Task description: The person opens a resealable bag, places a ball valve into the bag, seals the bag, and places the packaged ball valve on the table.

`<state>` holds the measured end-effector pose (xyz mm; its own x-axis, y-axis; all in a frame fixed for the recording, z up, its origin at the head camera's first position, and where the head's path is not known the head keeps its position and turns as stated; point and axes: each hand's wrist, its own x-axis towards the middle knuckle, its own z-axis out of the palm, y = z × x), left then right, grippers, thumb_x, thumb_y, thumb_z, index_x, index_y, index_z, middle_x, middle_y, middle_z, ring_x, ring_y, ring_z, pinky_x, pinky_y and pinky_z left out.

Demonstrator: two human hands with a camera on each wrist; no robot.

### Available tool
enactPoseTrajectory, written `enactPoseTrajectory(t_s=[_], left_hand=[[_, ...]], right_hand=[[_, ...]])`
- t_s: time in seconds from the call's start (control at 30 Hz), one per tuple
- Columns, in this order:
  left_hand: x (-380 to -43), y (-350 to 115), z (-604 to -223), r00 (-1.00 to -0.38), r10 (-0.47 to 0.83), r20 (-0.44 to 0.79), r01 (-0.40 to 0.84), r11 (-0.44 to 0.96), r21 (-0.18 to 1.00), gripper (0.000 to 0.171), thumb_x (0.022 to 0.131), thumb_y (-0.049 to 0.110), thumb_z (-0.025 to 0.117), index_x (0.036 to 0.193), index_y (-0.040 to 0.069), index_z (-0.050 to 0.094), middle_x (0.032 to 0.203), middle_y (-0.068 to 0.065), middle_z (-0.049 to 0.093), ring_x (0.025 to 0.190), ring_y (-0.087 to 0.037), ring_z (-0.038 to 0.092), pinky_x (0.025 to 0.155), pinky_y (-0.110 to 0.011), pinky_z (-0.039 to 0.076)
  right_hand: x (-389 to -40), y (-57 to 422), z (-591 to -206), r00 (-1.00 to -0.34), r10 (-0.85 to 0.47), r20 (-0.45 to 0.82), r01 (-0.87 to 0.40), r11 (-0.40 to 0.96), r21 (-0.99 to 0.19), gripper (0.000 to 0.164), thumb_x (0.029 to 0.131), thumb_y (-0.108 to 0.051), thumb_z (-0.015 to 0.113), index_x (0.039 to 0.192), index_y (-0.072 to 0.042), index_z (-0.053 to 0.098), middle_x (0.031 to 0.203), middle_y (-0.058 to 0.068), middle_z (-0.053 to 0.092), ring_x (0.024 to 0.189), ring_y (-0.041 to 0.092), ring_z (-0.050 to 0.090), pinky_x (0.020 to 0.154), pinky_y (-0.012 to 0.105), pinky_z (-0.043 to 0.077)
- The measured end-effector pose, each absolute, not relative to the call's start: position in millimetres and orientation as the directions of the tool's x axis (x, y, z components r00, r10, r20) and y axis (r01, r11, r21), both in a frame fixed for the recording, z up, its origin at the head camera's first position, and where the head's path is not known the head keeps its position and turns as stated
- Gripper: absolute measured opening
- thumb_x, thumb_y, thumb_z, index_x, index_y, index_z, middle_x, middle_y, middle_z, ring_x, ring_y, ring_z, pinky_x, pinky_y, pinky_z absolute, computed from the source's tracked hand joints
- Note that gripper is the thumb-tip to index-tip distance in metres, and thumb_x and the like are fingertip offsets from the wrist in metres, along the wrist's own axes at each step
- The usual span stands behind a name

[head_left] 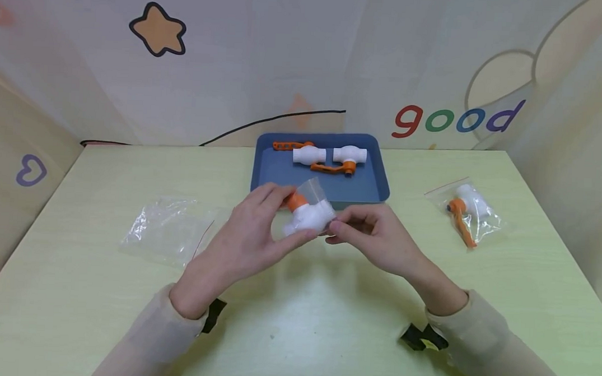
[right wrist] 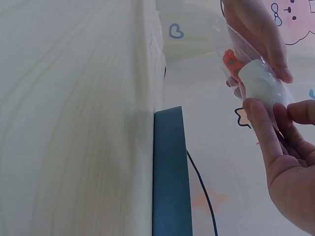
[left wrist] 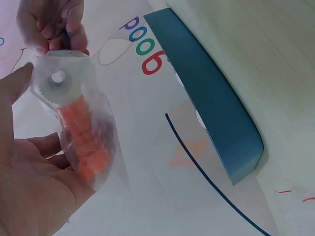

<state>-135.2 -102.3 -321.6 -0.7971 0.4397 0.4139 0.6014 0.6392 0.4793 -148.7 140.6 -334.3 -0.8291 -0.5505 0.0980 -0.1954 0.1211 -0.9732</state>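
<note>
Above the table, in front of the tray, my left hand (head_left: 243, 239) holds a white ball valve (head_left: 316, 216) with an orange handle, inside a clear plastic bag (left wrist: 101, 132). Its thumb is on the near side and its fingers are on the far side. My right hand (head_left: 382, 236) pinches the edge of the bag beside the valve's white end. In the left wrist view, the orange handle (left wrist: 81, 132) shows through the plastic. The right wrist view shows the white valve body (right wrist: 263, 83) between both hands, with right fingertips against the bag.
A blue tray (head_left: 276, 173) at the back holds two ball valves with orange handles, one white body (head_left: 309, 155) beside the other (head_left: 350, 154). Another bagged valve (head_left: 472, 204) lies to the right. Crumpled clear plastic bags (head_left: 163, 229) lie on the left. A printed curtain (head_left: 306, 59) stands behind.
</note>
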Motion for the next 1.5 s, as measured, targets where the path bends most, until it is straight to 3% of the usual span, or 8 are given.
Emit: enactPoseTrajectory(t_s=[0.23, 0.37, 0.7, 1.13, 1.5], left_hand=[[-135, -102, -322, -0.814, 0.447, 0.371, 0.58, 0.598, 0.553, 0.051, 0.099, 0.036, 0.051, 0.134, 0.0, 0.052, 0.115, -0.003, 0.056, 0.096, -0.014, 0.055, 0.076, -0.027, 0.049], [-135, -103, -322, -0.815, 0.446, 0.37, 0.578, 0.584, 0.57, 0.041, 0.101, 0.022, 0.045, 0.135, 0.0, 0.052, 0.115, -0.004, 0.056, 0.091, -0.012, 0.052, 0.07, -0.025, 0.048], [-137, -101, -321, -0.793, 0.434, 0.428, 0.607, 0.509, 0.61, 0.037, 0.097, 0.011, 0.057, 0.131, -0.003, 0.055, 0.107, -0.005, 0.057, 0.079, -0.01, 0.053, 0.06, -0.023, 0.048], [-134, -94, -323, -0.772, 0.425, 0.472, 0.63, 0.423, 0.651, 0.043, 0.094, 0.011, 0.062, 0.133, -0.004, 0.052, 0.11, -0.006, 0.057, 0.088, -0.01, 0.056, 0.072, -0.022, 0.05], [-131, -89, -325, -0.759, 0.439, 0.481, 0.637, 0.349, 0.687, 0.046, 0.092, 0.01, 0.065, 0.133, -0.004, 0.051, 0.11, -0.005, 0.057, 0.091, -0.01, 0.057, 0.073, -0.021, 0.052]], right_hand=[[-149, 140, -334, -0.841, -0.535, 0.085, -0.147, 0.076, -0.986, 0.014, 0.096, -0.006, 0.058, 0.101, 0.006, 0.065, 0.102, 0.017, 0.068, 0.092, 0.038, 0.066, 0.081, 0.038, 0.054], [-149, 140, -333, -0.852, -0.518, 0.076, -0.132, 0.073, -0.989, 0.014, 0.097, -0.007, 0.057, 0.099, 0.006, 0.064, 0.102, 0.018, 0.067, 0.091, 0.037, 0.067, 0.081, 0.039, 0.054], [-149, 142, -333, -0.897, -0.436, 0.07, -0.118, 0.083, -0.989, 0.018, 0.096, -0.011, 0.059, 0.106, 0.004, 0.061, 0.107, 0.017, 0.064, 0.091, 0.03, 0.068, 0.085, 0.037, 0.053], [-152, 138, -330, -0.934, -0.354, -0.041, -0.01, 0.14, -0.99, 0.047, 0.091, -0.023, 0.069, 0.129, -0.001, 0.05, 0.122, 0.014, 0.056, 0.106, 0.028, 0.059, 0.087, 0.032, 0.052], [-150, 136, -332, -0.949, -0.314, -0.024, -0.005, 0.09, -0.996, 0.044, 0.095, -0.018, 0.063, 0.132, 0.001, 0.049, 0.124, 0.016, 0.054, 0.101, 0.029, 0.058, 0.085, 0.03, 0.052]])
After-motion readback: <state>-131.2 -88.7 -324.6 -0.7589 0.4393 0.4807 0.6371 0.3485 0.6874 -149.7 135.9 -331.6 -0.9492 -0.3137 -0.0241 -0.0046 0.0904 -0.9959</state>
